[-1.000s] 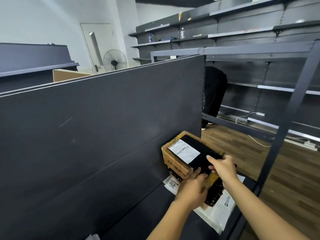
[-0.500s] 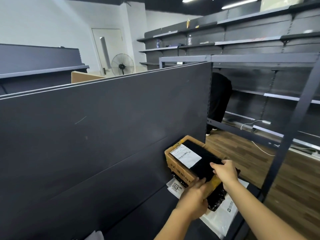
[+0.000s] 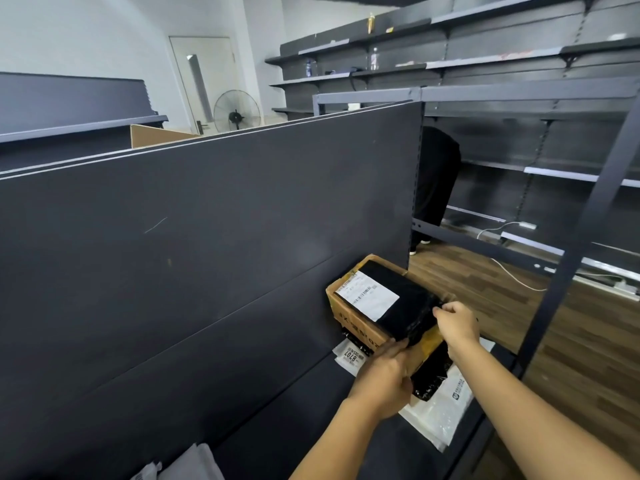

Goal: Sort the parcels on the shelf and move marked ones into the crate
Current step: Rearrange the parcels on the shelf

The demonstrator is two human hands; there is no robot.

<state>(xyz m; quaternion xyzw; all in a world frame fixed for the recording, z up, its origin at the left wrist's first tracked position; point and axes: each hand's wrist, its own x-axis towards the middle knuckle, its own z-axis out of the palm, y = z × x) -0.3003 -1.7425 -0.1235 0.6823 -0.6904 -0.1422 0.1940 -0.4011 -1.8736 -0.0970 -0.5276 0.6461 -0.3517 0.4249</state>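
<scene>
My left hand point(image 3: 384, 379) and right hand point(image 3: 457, 323) both pinch one black parcel point(image 3: 398, 299) atop one cardboard box point(image 3: 356, 327); two white mailers point(image 3: 446, 407) lie beneath.

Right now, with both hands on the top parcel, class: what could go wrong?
1. The left hand and right hand grip only the edge of the black parcel; its slick wrap might slip.
2. The cardboard box sits on loose mailers near the shelf edge; tugging could drag it off.
</scene>
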